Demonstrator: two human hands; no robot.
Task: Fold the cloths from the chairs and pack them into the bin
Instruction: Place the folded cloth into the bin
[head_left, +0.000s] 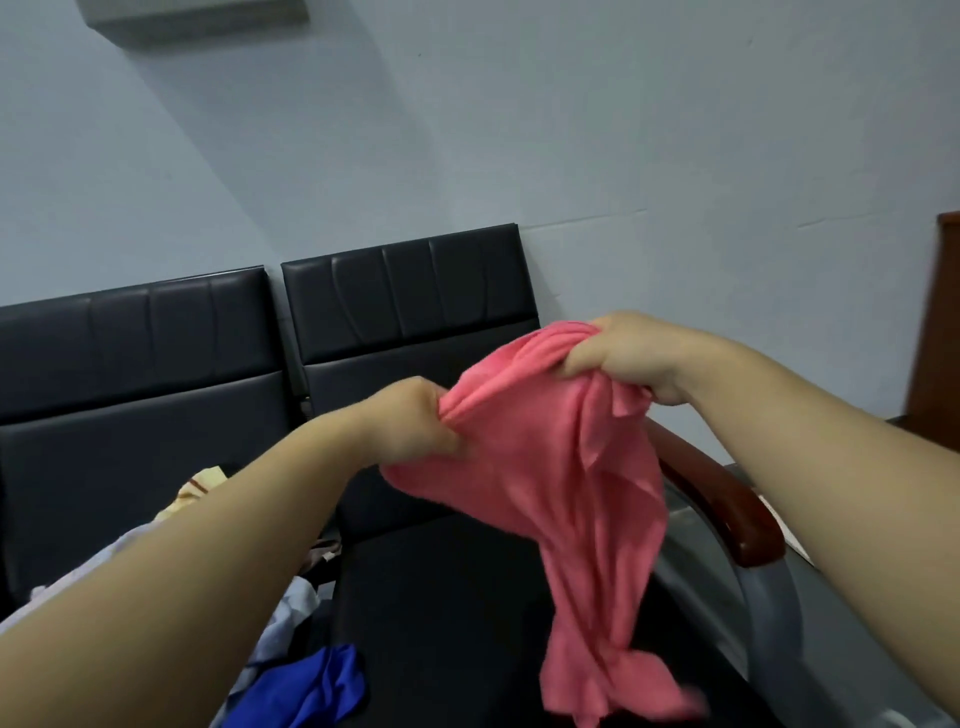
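Both fists are bunched tight on the pink cloth (561, 467): left hand (415, 421) on one gathered edge, right hand (618, 353) on the other, cloth up in the air over the chair (441, 597) seat. It's gripped in wads, not corners, so the fold may go crooked, and the dangling tail could snag the armrest (727, 499). No labels or writing anywhere.

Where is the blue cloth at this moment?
In the head view the blue cloth lies low and left of centre, on the left part of the black chair seat, beside a pale cloth and below the left forearm.
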